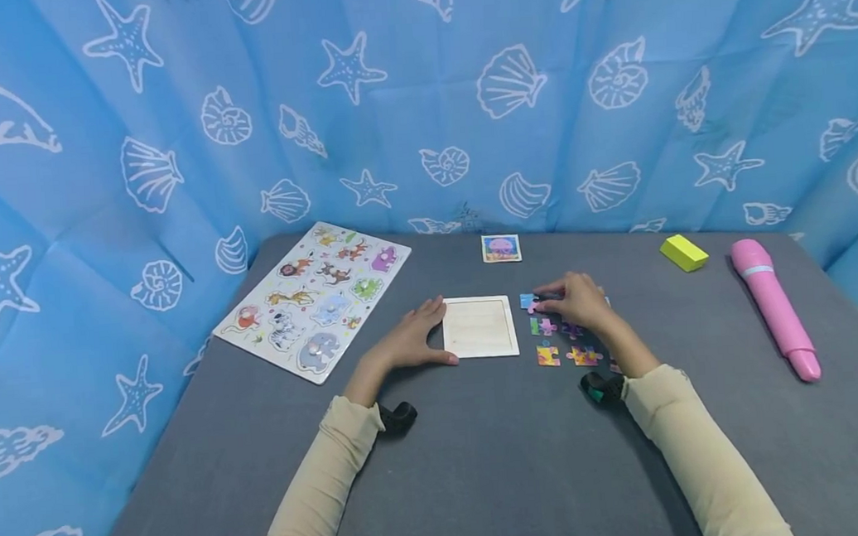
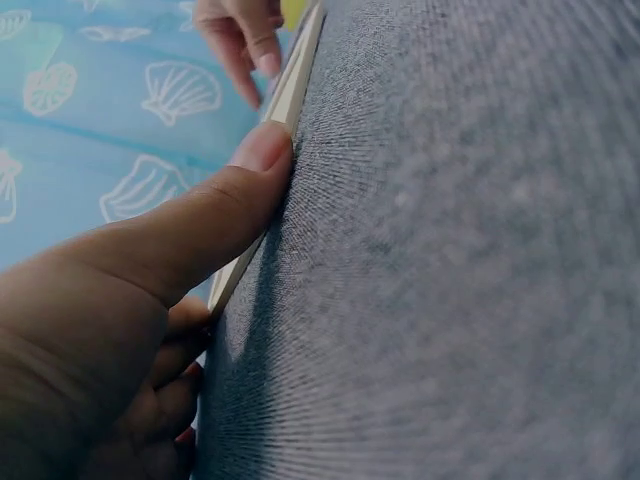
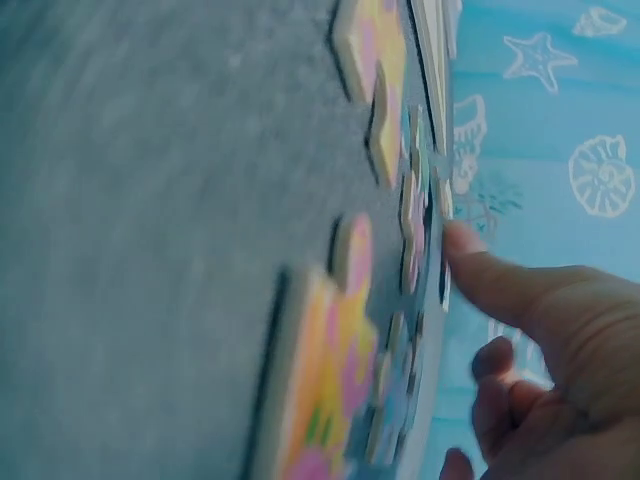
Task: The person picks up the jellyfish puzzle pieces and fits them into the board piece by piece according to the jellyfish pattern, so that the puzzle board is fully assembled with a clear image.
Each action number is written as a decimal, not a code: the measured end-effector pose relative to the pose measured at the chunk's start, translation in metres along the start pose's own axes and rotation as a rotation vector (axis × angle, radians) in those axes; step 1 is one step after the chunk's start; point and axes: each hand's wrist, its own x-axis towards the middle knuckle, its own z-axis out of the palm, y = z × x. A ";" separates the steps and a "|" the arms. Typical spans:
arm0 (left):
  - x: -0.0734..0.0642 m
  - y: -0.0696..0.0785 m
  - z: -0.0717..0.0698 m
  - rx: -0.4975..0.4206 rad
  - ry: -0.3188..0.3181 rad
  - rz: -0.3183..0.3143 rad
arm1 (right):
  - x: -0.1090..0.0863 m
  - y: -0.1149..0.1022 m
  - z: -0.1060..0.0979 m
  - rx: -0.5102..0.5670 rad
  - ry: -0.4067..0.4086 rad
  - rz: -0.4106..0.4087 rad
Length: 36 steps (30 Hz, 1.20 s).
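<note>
My left hand (image 1: 413,337) rests at the left side of a square wooden puzzle tray (image 1: 480,327), bare inside. Its fingers lie near the upper left corner. In the left wrist view the thumb (image 2: 235,185) presses the tray's edge. To the right of the tray my right hand (image 1: 581,299) pinches a blue and pink jigsaw piece (image 1: 527,302) between thumb and index finger, at the upper left of a group of pieces. Below it lie a pink and green piece (image 1: 543,326) and a yellow piece (image 1: 548,356). My right hand and forearm partly cover other pieces.
A small square picture card (image 1: 501,248) lies behind the tray. An animal puzzle board (image 1: 315,301) is at the left. On the right are a yellow block (image 1: 684,253) and a pink microphone-shaped toy (image 1: 775,308). A blue shell-patterned curtain (image 1: 404,128) hangs behind the grey table.
</note>
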 end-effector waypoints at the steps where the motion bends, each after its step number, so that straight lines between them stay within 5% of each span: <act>1: 0.000 0.000 0.000 -0.002 0.001 0.001 | 0.001 -0.003 0.001 0.012 0.011 -0.021; 9: 0.000 0.000 -0.001 -0.008 -0.011 0.002 | 0.013 -0.039 0.022 0.189 0.006 -0.084; 17: 0.001 -0.001 -0.002 -0.016 -0.017 0.007 | 0.021 -0.070 0.043 0.234 -0.051 -0.105; 36: -0.001 0.001 -0.003 -0.024 -0.028 -0.008 | 0.022 -0.092 0.052 0.140 -0.139 0.012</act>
